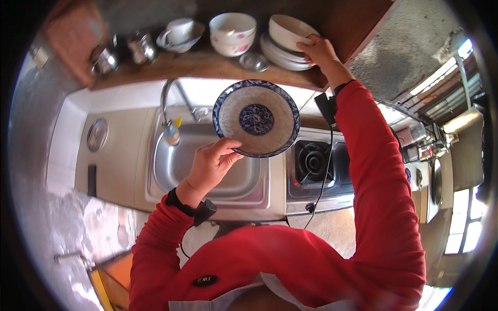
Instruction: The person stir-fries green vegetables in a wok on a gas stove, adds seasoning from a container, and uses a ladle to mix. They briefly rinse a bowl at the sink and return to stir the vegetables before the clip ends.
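My left hand (210, 165) pinches the lower rim of a blue-and-white patterned ceramic dish (255, 101) between thumb and fingers. The dish is held tilted above the sink, its decorated inner face towards me. Up at the wooden shelf (175, 68), my right hand (322, 52) grips the right side of a white bowl (290, 29). That bowl sits tilted over a stack of white plates (282, 54); the fingertips behind its rim are partly hidden. Left of it stand nested white bowls with a pink floral pattern (232, 37), and a small metal lid (253, 62) lies between.
Below is a stainless steel sink (210, 196) with a curved faucet (165, 93). A gas stove (313, 161) adjoins it on the right, crossed by a black cable (330, 147). Farther left on the shelf are a cup (180, 30) in a bowl and metal vessels (142, 48).
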Motion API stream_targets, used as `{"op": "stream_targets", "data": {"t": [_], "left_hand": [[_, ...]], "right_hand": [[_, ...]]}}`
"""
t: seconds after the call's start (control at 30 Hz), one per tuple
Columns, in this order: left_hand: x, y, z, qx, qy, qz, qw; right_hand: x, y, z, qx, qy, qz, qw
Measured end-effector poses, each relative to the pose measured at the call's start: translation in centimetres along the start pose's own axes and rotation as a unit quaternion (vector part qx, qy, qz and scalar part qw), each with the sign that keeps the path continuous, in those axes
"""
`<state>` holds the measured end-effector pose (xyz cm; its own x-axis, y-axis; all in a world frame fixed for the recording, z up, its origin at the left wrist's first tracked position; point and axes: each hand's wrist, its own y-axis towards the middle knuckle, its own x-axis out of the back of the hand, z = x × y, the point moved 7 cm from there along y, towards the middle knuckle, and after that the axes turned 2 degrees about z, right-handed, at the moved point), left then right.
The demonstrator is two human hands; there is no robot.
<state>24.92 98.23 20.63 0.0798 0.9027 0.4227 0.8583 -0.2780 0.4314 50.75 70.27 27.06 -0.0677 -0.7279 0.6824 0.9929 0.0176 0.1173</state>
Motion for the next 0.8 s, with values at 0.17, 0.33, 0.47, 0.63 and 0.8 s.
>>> {"op": "stream_targets", "data": {"t": [0.17, 0.33, 0.47, 0.63, 0.8], "left_hand": [[0.1, -8.1, 1.3, 0.222, -0.172, 0.021, 0.959], [1.9, -16.3, 4.7, 0.451, -0.259, 0.003, 0.854], [2.4, -18.6, 7.3, 0.499, -0.291, -0.044, 0.815], [1.9, -17.0, 7.6, 0.457, -0.215, -0.015, 0.863], [1.2, -15.7, 6.2, 0.281, -0.099, 0.074, 0.952]], "right_hand": [[0.3, -4.3, 1.8, 0.098, -0.106, -0.134, 0.98], [-2.0, -14.0, 1.0, 0.128, 0.111, 0.01, 0.985], [-8.3, -22.2, -2.6, 0.028, 0.138, 0.155, 0.978], [-17.7, -29.1, -5.6, -0.124, 0.22, 0.264, 0.931], [-26.4, -32.3, -5.3, -0.351, 0.439, 0.35, 0.75]]}}
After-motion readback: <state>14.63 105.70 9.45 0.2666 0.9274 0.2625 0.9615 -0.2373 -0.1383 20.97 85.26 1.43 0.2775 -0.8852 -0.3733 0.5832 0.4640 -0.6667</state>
